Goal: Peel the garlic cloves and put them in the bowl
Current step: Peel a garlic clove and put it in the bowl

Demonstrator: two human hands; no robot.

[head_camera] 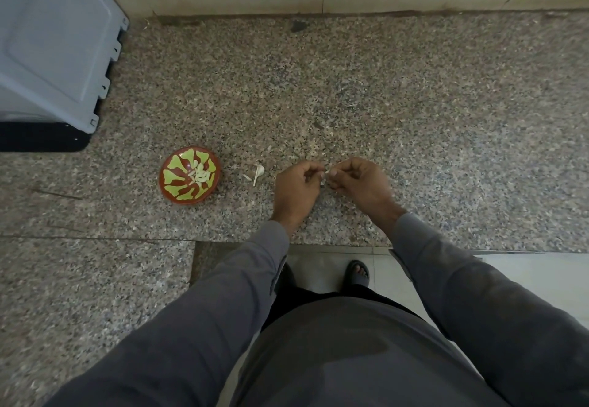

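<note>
1. Hard to see: the garlic clove [326,173] is mostly hidden between the fingertips of both hands, only a pale sliver shows. How much skin is off it, cannot tell.
2. Peeled cloves [200,175] in the bowl [173,183] are clumped together, exact count unreadable.
3. Grey appliance [54,43] at the top left is cut off by the frame edge.
4. Counts: one bowl, red-brown with green pattern, on the granite table [414,103]; one loose clove [259,171] plus a skin scrap just right of the bowl.
5. Left hand [298,188]: fingers curled, pinching the held clove's left end.
6. Right hand [358,180]: fingers curled, pinching its right end. Both hands meet low over the table, well right of the bowl.
</note>
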